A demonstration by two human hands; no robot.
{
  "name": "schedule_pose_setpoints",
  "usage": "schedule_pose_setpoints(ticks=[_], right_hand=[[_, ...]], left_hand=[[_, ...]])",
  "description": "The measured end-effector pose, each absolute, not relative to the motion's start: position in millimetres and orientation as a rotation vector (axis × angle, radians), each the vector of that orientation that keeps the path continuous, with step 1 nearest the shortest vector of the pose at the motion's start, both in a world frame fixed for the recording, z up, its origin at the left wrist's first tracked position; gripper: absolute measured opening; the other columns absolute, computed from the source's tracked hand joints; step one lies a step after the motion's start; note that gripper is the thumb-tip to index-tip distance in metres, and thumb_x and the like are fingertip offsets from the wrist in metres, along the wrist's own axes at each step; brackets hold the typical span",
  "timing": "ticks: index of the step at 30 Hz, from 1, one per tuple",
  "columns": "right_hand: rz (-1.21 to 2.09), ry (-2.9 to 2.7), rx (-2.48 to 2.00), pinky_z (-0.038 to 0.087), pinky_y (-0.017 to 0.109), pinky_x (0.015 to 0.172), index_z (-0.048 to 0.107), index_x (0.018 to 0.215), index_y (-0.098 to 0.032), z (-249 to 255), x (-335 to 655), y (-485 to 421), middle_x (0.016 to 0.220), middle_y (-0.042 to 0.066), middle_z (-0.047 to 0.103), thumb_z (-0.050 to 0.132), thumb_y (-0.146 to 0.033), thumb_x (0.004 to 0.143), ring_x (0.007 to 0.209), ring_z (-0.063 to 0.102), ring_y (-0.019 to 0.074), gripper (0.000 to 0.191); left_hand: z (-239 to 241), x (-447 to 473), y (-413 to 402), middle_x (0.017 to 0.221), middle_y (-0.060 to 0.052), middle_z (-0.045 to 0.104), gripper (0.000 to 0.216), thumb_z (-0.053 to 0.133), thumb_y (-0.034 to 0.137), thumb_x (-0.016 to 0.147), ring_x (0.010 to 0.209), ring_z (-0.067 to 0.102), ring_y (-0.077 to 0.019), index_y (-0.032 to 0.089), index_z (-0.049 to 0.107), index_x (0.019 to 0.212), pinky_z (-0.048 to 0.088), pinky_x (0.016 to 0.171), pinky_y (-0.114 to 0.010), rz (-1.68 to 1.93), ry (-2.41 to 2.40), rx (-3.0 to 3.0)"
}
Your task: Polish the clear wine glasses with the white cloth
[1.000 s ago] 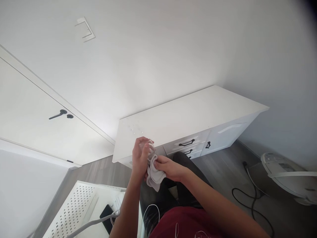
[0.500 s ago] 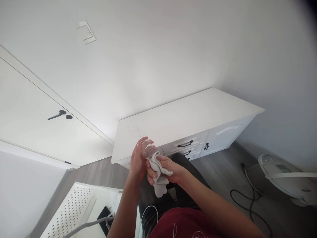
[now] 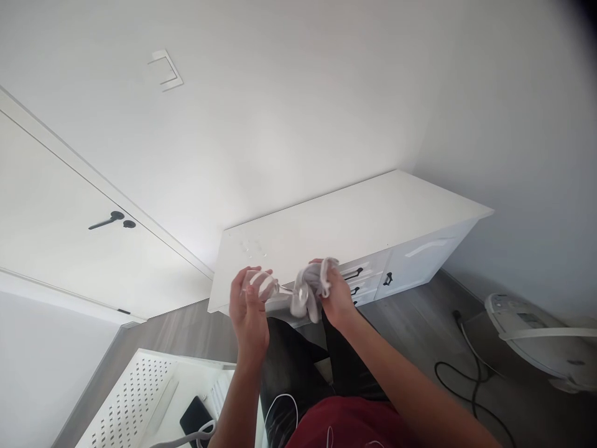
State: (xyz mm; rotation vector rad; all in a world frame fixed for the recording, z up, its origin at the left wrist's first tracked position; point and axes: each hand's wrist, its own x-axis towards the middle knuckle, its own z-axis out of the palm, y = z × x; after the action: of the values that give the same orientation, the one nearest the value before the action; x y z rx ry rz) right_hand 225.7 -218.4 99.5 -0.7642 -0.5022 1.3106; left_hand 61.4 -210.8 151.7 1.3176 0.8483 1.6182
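Note:
A clear stemmed wine glass (image 3: pixel 262 285) lies sideways in front of the white cabinet, its bowl toward the left and its stem toward the right. My left hand (image 3: pixel 247 308) is closed around the bowl. In my right hand (image 3: pixel 336 298) is a crumpled light grey cloth (image 3: pixel 308 291), wrapped over the foot end of the glass, so the foot is hidden. Both hands are above my lap, near the cabinet's front edge.
The white cabinet (image 3: pixel 354 205) with black handles stands against the wall; small clear marks or objects (image 3: pixel 252 247) lie on its left end. A white appliance (image 3: pixel 536 336) with a black cord is at right. A white slotted unit (image 3: pixel 135 398) holding a black device (image 3: pixel 196 415) stands lower left.
My left hand and the glass bowl have moved left, and the glass has turned to lie sideways. My right hand and the cloth have moved up and right, onto the foot end.

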Motion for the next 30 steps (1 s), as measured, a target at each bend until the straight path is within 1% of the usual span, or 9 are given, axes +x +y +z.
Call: schedule_pose_setpoints(ticks=[4, 8, 13, 17, 19, 21, 23, 26, 30], right_hand=[[1.562, -0.442, -0.442, 0.055, 0.034, 0.086, 0.067, 0.118, -0.029, 113.7, 215.0, -227.2, 0.120, 0.004, 0.071, 0.077, -0.050, 0.085, 0.105, 0.067, 0.0229, 0.040], [1.568, -0.329, -0.627, 0.051, 0.025, 0.071, 0.070, 0.099, -0.022, 111.3, 196.7, -231.2, 0.089, 0.000, 0.072, 0.080, -0.040, 0.083, 0.080, 0.066, 0.0155, 0.026], [1.705, -0.320, -0.850, 0.041, 0.026, 0.055, 0.061, 0.075, -0.019, 89.8, 193.9, -224.4, 0.062, -0.003, 0.056, 0.073, -0.038, 0.082, 0.054, 0.049, 0.0126, 0.024], [1.121, -0.601, -1.157, 0.040, 0.029, 0.060, 0.057, 0.077, -0.022, 83.6, 190.0, -236.1, 0.065, -0.003, 0.051, 0.063, -0.045, 0.090, 0.060, 0.048, 0.0148, 0.027], [0.794, -0.807, -1.127, 0.042, 0.031, 0.066, 0.057, 0.078, -0.023, 84.7, 190.4, -242.4, 0.066, -0.002, 0.052, 0.062, -0.046, 0.091, 0.063, 0.048, 0.0160, 0.027], [0.678, -0.891, -1.045, 0.042, 0.032, 0.067, 0.057, 0.076, -0.024, 87.7, 193.3, -243.2, 0.066, -0.002, 0.052, 0.063, -0.046, 0.089, 0.064, 0.048, 0.0168, 0.027], [0.840, -0.763, -1.037, 0.042, 0.030, 0.062, 0.056, 0.076, -0.024, 91.6, 196.7, -238.4, 0.066, -0.002, 0.051, 0.063, -0.046, 0.088, 0.063, 0.048, 0.0161, 0.027], [1.547, -0.419, -0.979, 0.031, 0.024, 0.047, 0.053, 0.075, -0.022, 93.9, 196.7, -228.8, 0.060, -0.005, 0.046, 0.062, -0.043, 0.086, 0.050, 0.041, 0.0118, 0.026], [2.374, -0.253, -0.527, 0.017, 0.021, 0.038, 0.048, 0.067, -0.021, 83.0, 182.2, -227.7, 0.053, -0.007, 0.040, 0.062, -0.043, 0.083, 0.040, 0.026, 0.0072, 0.031]], left_hand=[[135.6, 71.3, -220.6, 0.129, -0.011, 0.056, 0.047, 0.068, 0.047, 0.095, 0.120, 0.065, -0.0298, 0.025, 0.054, 0.134, 0.059, 0.099, -0.052, 1.886, 0.797, 1.605], [118.2, 69.3, -225.5, 0.126, -0.011, 0.059, 0.055, 0.073, 0.046, 0.090, 0.115, 0.067, -0.0296, 0.027, 0.049, 0.136, 0.061, 0.094, -0.052, 1.736, 0.647, 1.809], [131.3, 56.8, -219.8, 0.114, -0.009, 0.066, 0.052, 0.086, 0.028, 0.076, 0.110, 0.069, -0.0285, 0.024, 0.058, 0.120, 0.061, 0.091, -0.043, 1.263, 0.664, 1.832], [138.5, 65.9, -220.9, 0.100, -0.004, 0.064, 0.029, 0.078, 0.033, 0.084, 0.099, 0.072, -0.0233, 0.022, 0.060, 0.104, 0.059, 0.079, -0.032, 1.457, 0.922, 1.408], [135.2, 72.9, -225.6, 0.096, -0.003, 0.063, 0.021, 0.070, 0.039, 0.090, 0.096, 0.072, -0.0218, 0.021, 0.061, 0.097, 0.057, 0.075, -0.029, 1.500, 0.995, 1.121], [131.4, 75.1, -230.5, 0.091, -0.003, 0.064, 0.022, 0.065, 0.041, 0.093, 0.093, 0.071, -0.0206, 0.020, 0.061, 0.093, 0.056, 0.075, -0.029, 1.499, 0.995, 1.048], [130.3, 70.7, -232.4, 0.094, -0.004, 0.067, 0.021, 0.070, 0.038, 0.090, 0.096, 0.071, -0.0221, 0.021, 0.062, 0.099, 0.056, 0.081, -0.032, 1.523, 0.958, 1.219], [134.9, 59.5, -226.5, 0.103, -0.007, 0.069, 0.037, 0.084, 0.030, 0.078, 0.099, 0.071, -0.0252, 0.021, 0.064, 0.107, 0.057, 0.087, -0.037, 1.513, 0.801, 1.622], [141.4, 56.2, -212.0, 0.087, -0.005, 0.067, 0.044, 0.082, 0.053, 0.076, 0.083, 0.071, -0.0247, 0.020, 0.064, 0.100, 0.059, 0.075, -0.037, 1.321, 0.553, 1.642]])
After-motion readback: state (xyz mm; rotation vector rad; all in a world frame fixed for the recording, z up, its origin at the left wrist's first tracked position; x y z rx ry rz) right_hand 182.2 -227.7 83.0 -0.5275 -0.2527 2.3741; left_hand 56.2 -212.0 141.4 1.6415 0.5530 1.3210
